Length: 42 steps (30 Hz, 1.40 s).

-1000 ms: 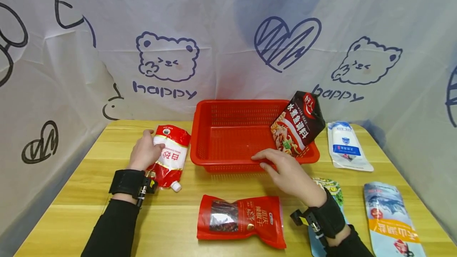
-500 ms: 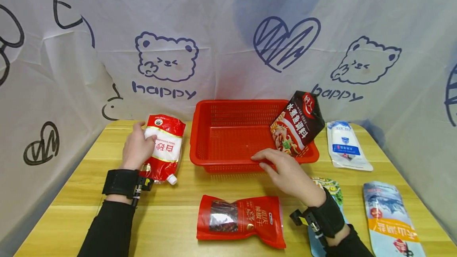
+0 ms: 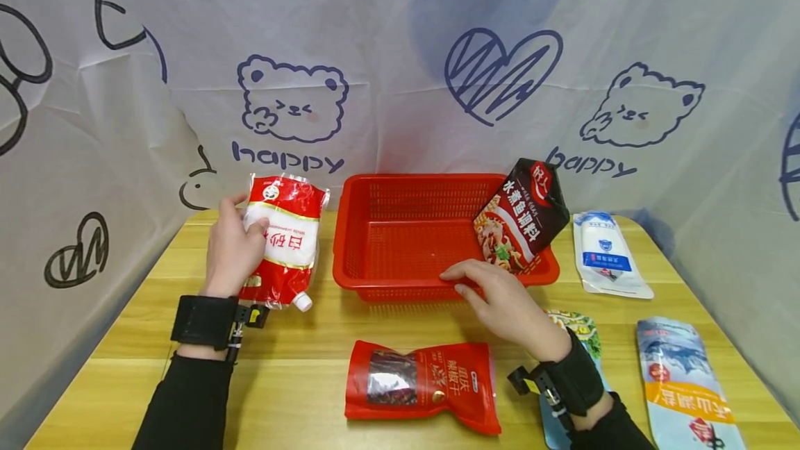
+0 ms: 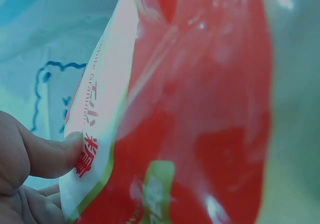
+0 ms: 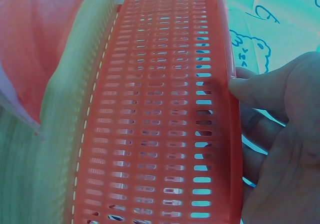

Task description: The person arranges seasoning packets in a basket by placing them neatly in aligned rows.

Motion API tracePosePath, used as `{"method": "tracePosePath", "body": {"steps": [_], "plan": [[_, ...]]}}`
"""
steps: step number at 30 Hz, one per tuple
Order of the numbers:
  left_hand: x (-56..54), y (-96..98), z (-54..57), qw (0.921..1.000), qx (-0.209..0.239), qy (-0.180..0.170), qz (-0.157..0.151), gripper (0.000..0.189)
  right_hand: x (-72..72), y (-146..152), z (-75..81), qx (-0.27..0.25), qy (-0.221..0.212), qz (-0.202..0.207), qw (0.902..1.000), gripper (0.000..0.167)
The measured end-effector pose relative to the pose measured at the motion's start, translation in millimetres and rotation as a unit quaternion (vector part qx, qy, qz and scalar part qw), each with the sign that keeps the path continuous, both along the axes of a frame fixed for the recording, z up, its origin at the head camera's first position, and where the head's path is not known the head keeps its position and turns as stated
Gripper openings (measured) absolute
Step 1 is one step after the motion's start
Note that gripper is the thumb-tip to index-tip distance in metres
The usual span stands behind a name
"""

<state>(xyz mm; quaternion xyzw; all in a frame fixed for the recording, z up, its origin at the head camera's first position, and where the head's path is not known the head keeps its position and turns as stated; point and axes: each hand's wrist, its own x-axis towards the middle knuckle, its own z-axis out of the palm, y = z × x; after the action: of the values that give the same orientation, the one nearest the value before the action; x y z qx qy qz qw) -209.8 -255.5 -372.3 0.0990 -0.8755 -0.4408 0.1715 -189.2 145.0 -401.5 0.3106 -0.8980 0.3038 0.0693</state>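
My left hand [image 3: 234,245] grips the left edge of a red and white bag of white granulated sugar [image 3: 290,238], thumb on its front. The bag is lifted, its white spout cap [image 3: 303,301] at the lower right. In the left wrist view the thumb presses the sugar bag [image 4: 195,93] and the fingers go behind it. My right hand [image 3: 503,301] holds the front rim of a red plastic basket [image 3: 400,283]. In the right wrist view the thumb lies on the basket rim [image 5: 235,134], with fingers on its inner side. A dark box of fish seasoning [image 3: 515,221] leans inside the basket's right end.
A red pouch of dried chilies [image 3: 421,384] lies in front of the basket. To the right are a white and blue salt bag [image 3: 606,255], a blue and orange salt bag [image 3: 684,380] and a green and blue packet [image 3: 581,332] partly under my right arm.
My left hand has raised the sugar bag off the table, shifting it left and then upward. My right hand stays on the basket rim.
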Motion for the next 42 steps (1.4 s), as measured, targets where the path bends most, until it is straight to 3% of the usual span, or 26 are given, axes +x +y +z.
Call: {"method": "tracePosePath", "body": {"steps": [11,19,26,42], "plan": [[17.3,15.9,25.9,0.9987,0.022,0.043,-0.018,0.060,0.2,-0.1,0.4,0.002,0.002,-0.001,1.0000,0.026],[27.8,32.3,36.0,0.9961,0.036,0.057,-0.056,0.060,0.3,-0.1,0.0,0.003,0.002,-0.003,1.0000,0.026],[32.7,48.2,38.8,0.9911,0.063,0.073,-0.092,0.059,0.6,0.3,-0.8,0.002,0.000,-0.003,1.0000,0.026],[45.4,87.9,34.8,0.9775,0.065,0.085,-0.182,0.056,1.0,1.0,1.8,-0.005,-0.025,-0.012,0.9996,0.027]]}}
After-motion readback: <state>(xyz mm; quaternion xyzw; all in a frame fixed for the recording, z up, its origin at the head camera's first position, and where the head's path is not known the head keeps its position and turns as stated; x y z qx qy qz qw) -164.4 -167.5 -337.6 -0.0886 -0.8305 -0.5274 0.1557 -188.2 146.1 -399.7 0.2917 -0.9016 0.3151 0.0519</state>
